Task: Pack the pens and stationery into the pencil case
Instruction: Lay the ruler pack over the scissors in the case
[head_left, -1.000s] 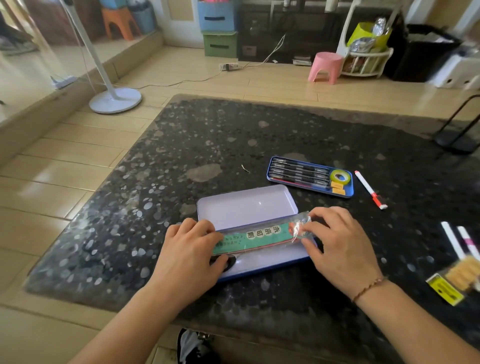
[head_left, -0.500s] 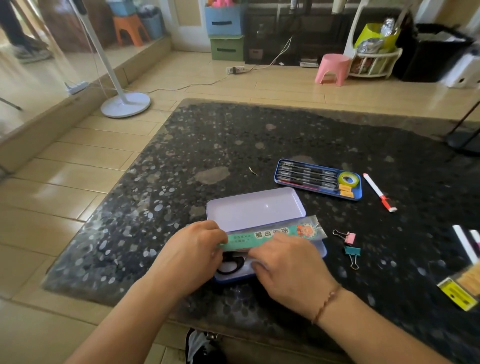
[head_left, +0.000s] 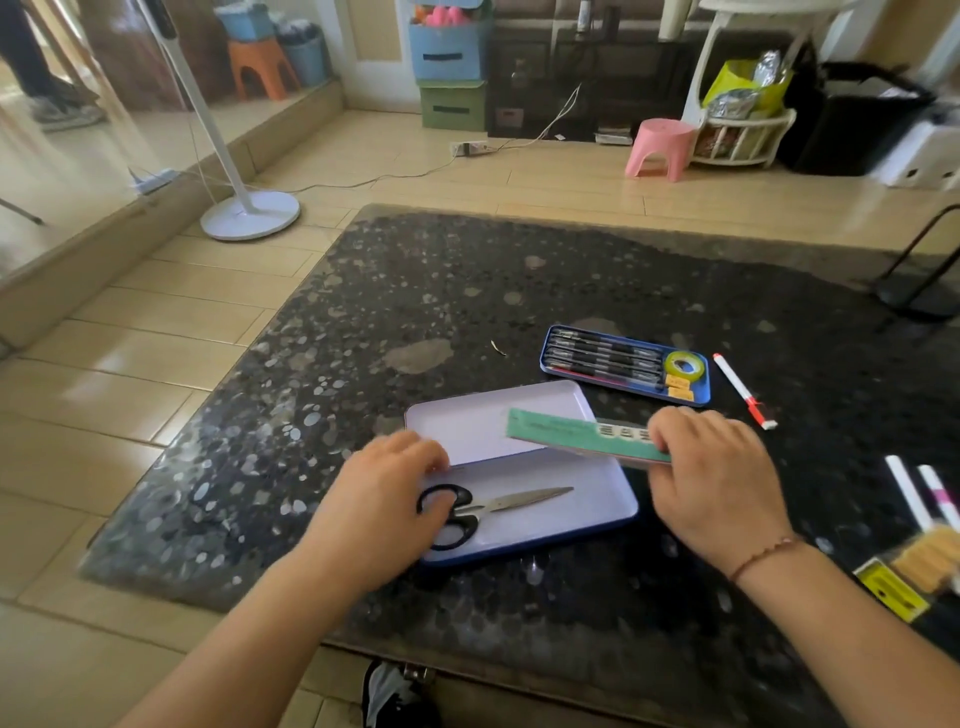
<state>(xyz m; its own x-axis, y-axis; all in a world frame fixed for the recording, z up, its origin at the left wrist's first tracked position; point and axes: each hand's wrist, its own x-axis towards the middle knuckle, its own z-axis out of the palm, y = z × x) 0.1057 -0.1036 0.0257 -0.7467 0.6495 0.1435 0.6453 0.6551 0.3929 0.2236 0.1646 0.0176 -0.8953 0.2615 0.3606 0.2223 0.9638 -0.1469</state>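
Dark speckled table (head_left: 467, 291) stands on tan floor tiles (head_left: 130, 338).

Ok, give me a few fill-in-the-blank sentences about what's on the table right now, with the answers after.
1. The black-handled scissors lie inside the open ____ case.
2. The right hand holds one end of the ____ packet.
3. The left hand rests on the scissors' ____.
4. The red-and-white marker lies on the table just right of the ____ pen tray.

Answers: white; green; handles; blue
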